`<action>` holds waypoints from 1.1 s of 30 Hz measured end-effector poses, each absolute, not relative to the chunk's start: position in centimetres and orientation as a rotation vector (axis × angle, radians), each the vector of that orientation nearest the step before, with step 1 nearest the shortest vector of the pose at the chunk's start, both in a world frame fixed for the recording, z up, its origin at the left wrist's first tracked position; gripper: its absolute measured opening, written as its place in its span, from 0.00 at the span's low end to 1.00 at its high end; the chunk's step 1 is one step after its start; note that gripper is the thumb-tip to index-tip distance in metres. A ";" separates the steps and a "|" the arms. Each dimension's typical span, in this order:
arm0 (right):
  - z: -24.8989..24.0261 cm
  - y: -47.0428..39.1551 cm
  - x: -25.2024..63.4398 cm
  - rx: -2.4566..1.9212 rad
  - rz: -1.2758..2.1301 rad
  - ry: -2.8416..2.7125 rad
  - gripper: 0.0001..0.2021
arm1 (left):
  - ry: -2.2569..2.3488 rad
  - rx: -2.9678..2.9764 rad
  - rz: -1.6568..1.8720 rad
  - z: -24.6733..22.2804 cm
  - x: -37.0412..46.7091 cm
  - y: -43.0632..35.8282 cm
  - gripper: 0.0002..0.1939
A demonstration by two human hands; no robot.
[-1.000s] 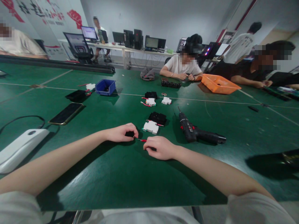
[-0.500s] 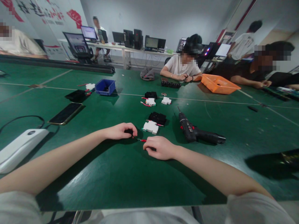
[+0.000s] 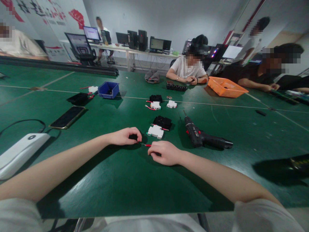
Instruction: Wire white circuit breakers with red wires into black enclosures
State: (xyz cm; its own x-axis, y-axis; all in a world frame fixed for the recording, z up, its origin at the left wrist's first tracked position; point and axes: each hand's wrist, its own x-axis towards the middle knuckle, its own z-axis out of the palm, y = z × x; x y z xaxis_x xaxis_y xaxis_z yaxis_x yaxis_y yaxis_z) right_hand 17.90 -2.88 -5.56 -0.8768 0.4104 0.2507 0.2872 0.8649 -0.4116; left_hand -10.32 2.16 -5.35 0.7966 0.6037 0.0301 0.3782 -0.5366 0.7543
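Observation:
My right hand (image 3: 165,152) is closed, its fingertips pinching a short red wire (image 3: 148,145). A thin silvery end of the wire points left toward my left hand (image 3: 126,136). That hand is closed too, thumb and fingers curled together over the table, with a small reddish bit at the fingertips that is too small to name. Just beyond my hands lies a white circuit breaker (image 3: 155,131) against a black plastic housing (image 3: 163,122). A black cordless drill (image 3: 196,135) rests on its side to the right of them.
Farther back lie another white breaker (image 3: 155,105), a small white module (image 3: 172,104) and a blue bin (image 3: 108,90). On the left are a phone (image 3: 68,117) and a white device (image 3: 23,154). An orange basket (image 3: 227,87) stands near seated people across the green table (image 3: 135,187).
My hands hold almost the same pose, with the left fingers shifted very slightly. In the background, a standing person at the right has turned.

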 end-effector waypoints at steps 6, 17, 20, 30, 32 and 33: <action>-5.7 -2.8 17.9 -0.529 0.521 -2.710 0.08 | 0.730 2.193 0.371 -5.3 -10.3 2.2 0.07; -5.7 -2.8 17.9 -0.522 0.523 -2.709 0.08 | 0.718 2.193 0.354 -5.1 -10.3 2.0 0.09; -5.7 -2.8 18.0 -0.528 0.522 -2.713 0.08 | 0.722 2.218 0.356 -5.0 -10.2 2.0 0.08; -5.6 -2.8 18.0 -0.528 0.539 -2.718 0.08 | 0.746 2.155 0.398 -5.5 -10.4 2.3 0.09; -5.6 -2.8 18.0 -0.527 0.532 -2.722 0.08 | 0.758 2.138 0.399 -5.6 -10.4 2.3 0.10; -5.7 -2.8 18.0 -0.529 0.528 -2.723 0.08 | 0.759 2.135 0.400 -5.6 -10.4 2.3 0.10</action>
